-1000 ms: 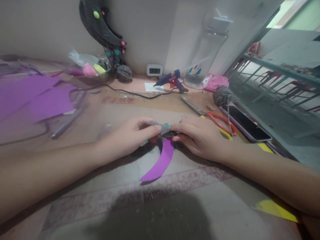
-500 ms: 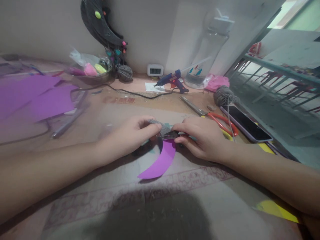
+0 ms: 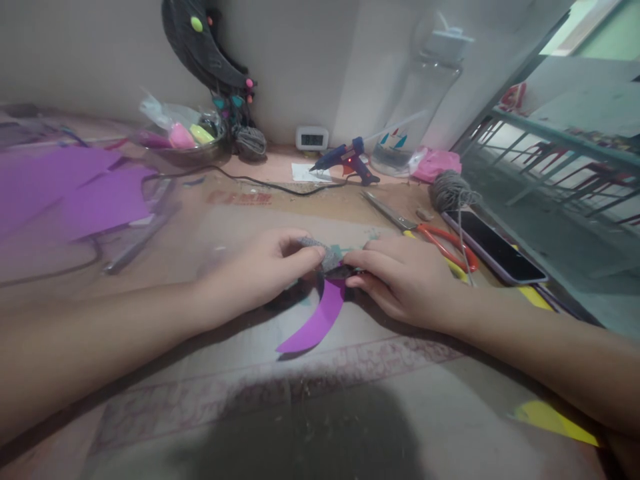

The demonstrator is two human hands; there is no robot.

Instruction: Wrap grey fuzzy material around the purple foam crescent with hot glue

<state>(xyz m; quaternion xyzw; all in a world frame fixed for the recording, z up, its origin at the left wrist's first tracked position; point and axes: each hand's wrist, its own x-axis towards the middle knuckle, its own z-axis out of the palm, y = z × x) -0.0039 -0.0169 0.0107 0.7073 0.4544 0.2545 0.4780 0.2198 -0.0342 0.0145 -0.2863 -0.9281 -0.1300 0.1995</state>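
Observation:
A purple crescent [image 3: 320,320], apparently cut from paper or card, curves down toward me, its pointed tip just over the board. Its upper part is covered in grey yarn [image 3: 327,253]. My left hand [image 3: 280,270] pinches this grey-covered part between thumb and fingers. Close beside it on the right, my right hand [image 3: 400,277] is closed, thumb and forefinger pinching dark grey yarn [image 3: 343,271] at the border of the bare purple. Part of the crescent is hidden behind my left fingers.
Scissors [image 3: 425,233], a phone [image 3: 495,247] and a grey yarn ball [image 3: 450,190] lie to the right. Behind are a glue gun [image 3: 345,160], a small clock [image 3: 312,139] and a bottle [image 3: 420,100]. Purple sheets [image 3: 75,190] and a bowl [image 3: 185,153] are left.
The bare purple part has shifted slightly and looks narrower, turned a little in my hands. Both hands keep nearly the same place and grip.

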